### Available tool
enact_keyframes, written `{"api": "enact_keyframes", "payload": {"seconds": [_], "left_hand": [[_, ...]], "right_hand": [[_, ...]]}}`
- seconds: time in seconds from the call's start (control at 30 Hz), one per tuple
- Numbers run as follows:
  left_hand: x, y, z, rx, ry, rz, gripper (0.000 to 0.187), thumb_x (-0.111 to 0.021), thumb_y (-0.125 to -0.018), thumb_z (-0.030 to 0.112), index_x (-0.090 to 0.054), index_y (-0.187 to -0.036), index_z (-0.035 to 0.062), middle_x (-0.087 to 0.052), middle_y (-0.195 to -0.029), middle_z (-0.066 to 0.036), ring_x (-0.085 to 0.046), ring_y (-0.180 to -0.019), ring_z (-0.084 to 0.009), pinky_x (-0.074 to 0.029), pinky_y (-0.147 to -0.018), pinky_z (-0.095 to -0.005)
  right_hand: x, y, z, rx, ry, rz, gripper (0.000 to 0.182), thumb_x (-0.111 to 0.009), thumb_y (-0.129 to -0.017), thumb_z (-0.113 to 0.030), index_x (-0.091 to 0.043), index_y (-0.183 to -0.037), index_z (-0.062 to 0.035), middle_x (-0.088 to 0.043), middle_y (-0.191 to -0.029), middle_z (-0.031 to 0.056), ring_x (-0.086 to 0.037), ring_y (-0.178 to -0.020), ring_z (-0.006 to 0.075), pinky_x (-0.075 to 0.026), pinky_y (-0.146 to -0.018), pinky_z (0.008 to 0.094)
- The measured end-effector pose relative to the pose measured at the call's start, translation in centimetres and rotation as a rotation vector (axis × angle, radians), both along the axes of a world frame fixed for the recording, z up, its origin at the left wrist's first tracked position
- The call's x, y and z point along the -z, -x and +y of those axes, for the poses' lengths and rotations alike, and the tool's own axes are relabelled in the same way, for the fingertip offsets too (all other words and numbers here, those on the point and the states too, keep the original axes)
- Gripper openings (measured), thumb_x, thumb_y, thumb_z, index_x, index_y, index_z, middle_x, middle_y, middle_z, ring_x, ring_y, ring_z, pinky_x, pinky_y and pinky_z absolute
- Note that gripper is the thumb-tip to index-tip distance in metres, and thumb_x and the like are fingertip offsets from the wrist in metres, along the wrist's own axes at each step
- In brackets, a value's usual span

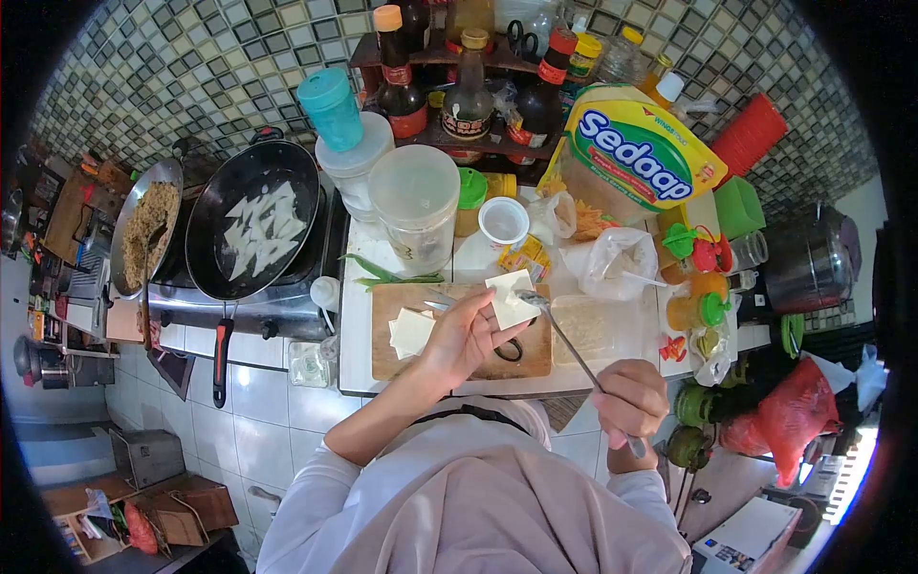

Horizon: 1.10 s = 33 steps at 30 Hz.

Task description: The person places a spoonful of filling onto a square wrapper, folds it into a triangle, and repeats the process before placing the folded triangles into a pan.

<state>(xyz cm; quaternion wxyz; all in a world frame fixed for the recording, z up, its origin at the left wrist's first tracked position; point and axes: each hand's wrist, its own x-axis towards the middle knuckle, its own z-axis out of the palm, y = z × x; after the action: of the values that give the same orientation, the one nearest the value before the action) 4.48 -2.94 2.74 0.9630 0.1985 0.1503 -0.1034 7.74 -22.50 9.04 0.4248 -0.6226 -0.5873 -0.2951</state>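
Observation:
My left hand (461, 340) holds a thin, pale square dough wrapper (505, 298) on its fingers above the wooden cutting board (384, 362). In my right hand (631, 397), the fingers are wrapped round the handle of a long metal spoon (571, 346). The spoon's bowl rests at the wrapper's right edge; whether it carries anything is too small to tell. More square wrappers (412, 331) lie on the board left of my left hand. Scissors (509, 351) lie partly hidden under that hand. Right of the board is a clear plastic container (617, 335).
To the left, a black frying pan (201, 234) with white pieces and a pan of brown crumbly food (151, 225) sit on the stove (244, 314). Behind the board stand tubs (414, 206), a white cup (503, 221), a Sedaap pouch (631, 158), a plastic bag (617, 268) and sauce bottles (467, 96).

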Motion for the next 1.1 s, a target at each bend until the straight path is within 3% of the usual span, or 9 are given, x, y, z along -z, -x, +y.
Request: {"api": "enact_keyframes", "payload": {"seconds": [0.23, 0.3, 0.37, 0.47, 0.6, 0.67, 0.77, 0.83, 1.1], "left_hand": [[-0.2, -0.2, 0.5, -0.023, 0.005, -0.007, 0.036, -0.039, -0.087, 0.016, -0.035, -0.113, -0.0072, -0.048, -0.112, -0.018, -0.049, -0.104, -0.0251, -0.041, -0.090, -0.0383], [-0.2, -0.2, 0.7, -0.031, 0.033, -0.007, 0.033, -0.039, -0.087, 0.015, -0.037, -0.109, -0.0084, -0.050, -0.109, -0.017, -0.051, -0.101, -0.0240, -0.043, -0.089, -0.0385], [-0.3, -0.2, 0.8, -0.033, 0.019, -0.026, 0.039, -0.037, -0.087, 0.016, -0.031, -0.119, -0.0063, -0.044, -0.117, -0.019, -0.046, -0.109, -0.0264, -0.040, -0.092, -0.0369], [0.0, -0.1, 1.0, -0.025, 0.046, -0.056, 0.040, -0.036, -0.088, 0.015, -0.029, -0.120, -0.0062, -0.043, -0.119, -0.019, -0.045, -0.109, -0.0266, -0.040, -0.092, -0.0369], [-0.4, 0.1, 1.0, -0.075, 0.078, -0.012, 0.035, -0.038, -0.088, 0.015, -0.036, -0.112, -0.0096, -0.049, -0.111, -0.017, -0.051, -0.102, -0.0247, -0.042, -0.090, -0.0373], [-0.3, 0.2, 1.1, -0.021, 0.073, -0.035, 0.040, -0.034, -0.088, 0.015, -0.028, -0.121, -0.0060, -0.043, -0.119, -0.018, -0.044, -0.110, -0.0267, -0.040, -0.092, -0.0370], [-0.1, 0.2, 1.1, -0.021, 0.071, 0.000, 0.040, -0.034, -0.087, 0.014, -0.028, -0.121, -0.0061, -0.043, -0.119, -0.018, -0.043, -0.111, -0.0268, -0.039, -0.093, -0.0375], [0.0, 0.4, 1.0, -0.037, 0.076, 0.015, 0.039, -0.035, -0.087, 0.014, -0.029, -0.120, -0.0061, -0.043, -0.119, -0.018, -0.043, -0.111, -0.0269, -0.038, -0.093, -0.0385], [0.3, 0.4, 1.0, -0.026, 0.092, 0.025, 0.035, -0.038, -0.086, 0.013, -0.033, -0.116, -0.0052, -0.044, -0.117, -0.018, -0.044, -0.110, -0.0280, -0.038, -0.093, -0.0424]], "right_hand": [[1.2, 0.4, 0.0, 0.017, 0.074, 0.021, 0.037, -0.043, -0.083, -0.042, -0.054, -0.082, -0.0070, -0.052, -0.074, 0.0060, -0.052, -0.054, 0.0193, -0.042, -0.041, 0.0274], [1.9, 0.5, -0.3, 0.024, -0.115, 0.019, 0.038, -0.042, -0.084, -0.042, -0.054, -0.081, -0.0067, -0.052, -0.072, 0.0062, -0.052, -0.052, 0.0196, -0.042, -0.041, 0.0278], [1.9, 0.3, 0.2, 0.021, -0.074, 0.038, 0.038, -0.041, -0.084, -0.042, -0.054, -0.080, -0.0062, -0.052, -0.071, 0.0066, -0.051, -0.052, 0.0196, -0.042, -0.040, 0.0279], [2.6, 0.2, 0.5, 0.022, -0.110, 0.049, 0.040, -0.039, -0.085, -0.042, -0.053, -0.078, -0.0054, -0.052, -0.070, 0.0073, -0.051, -0.050, 0.0196, -0.042, -0.040, 0.0281], [3.2, 0.7, 0.4, 0.096, -0.215, 0.163, 0.040, -0.039, -0.086, -0.041, -0.053, -0.077, -0.0052, -0.052, -0.067, 0.0081, -0.050, -0.046, 0.0197, -0.042, -0.040, 0.0285], [3.4, 0.3, 0.9, 0.109, -0.173, 0.112, 0.044, -0.033, -0.088, -0.040, -0.048, -0.076, -0.0011, -0.050, -0.062, 0.0106, -0.043, -0.038, 0.0140, -0.038, -0.036, 0.0228], [3.8, 0.4, 1.1, 0.108, -0.220, 0.245, 0.041, -0.033, -0.089, -0.038, -0.048, -0.077, -0.0010, -0.048, -0.064, 0.0109, -0.041, -0.038, 0.0135, -0.035, -0.035, 0.0216], [4.0, 0.6, 1.1, 0.062, -0.406, 0.407, 0.038, -0.032, -0.090, -0.034, -0.047, -0.078, -0.0008, -0.045, -0.064, 0.0106, -0.038, -0.039, 0.0128, -0.031, -0.035, 0.0216], [4.4, 0.3, 1.4, 0.111, -0.451, 0.539, 0.037, -0.031, -0.090, -0.035, -0.045, -0.080, -0.0021, -0.044, -0.063, 0.0098, -0.040, -0.044, 0.0134, -0.032, -0.037, 0.0214]]}}
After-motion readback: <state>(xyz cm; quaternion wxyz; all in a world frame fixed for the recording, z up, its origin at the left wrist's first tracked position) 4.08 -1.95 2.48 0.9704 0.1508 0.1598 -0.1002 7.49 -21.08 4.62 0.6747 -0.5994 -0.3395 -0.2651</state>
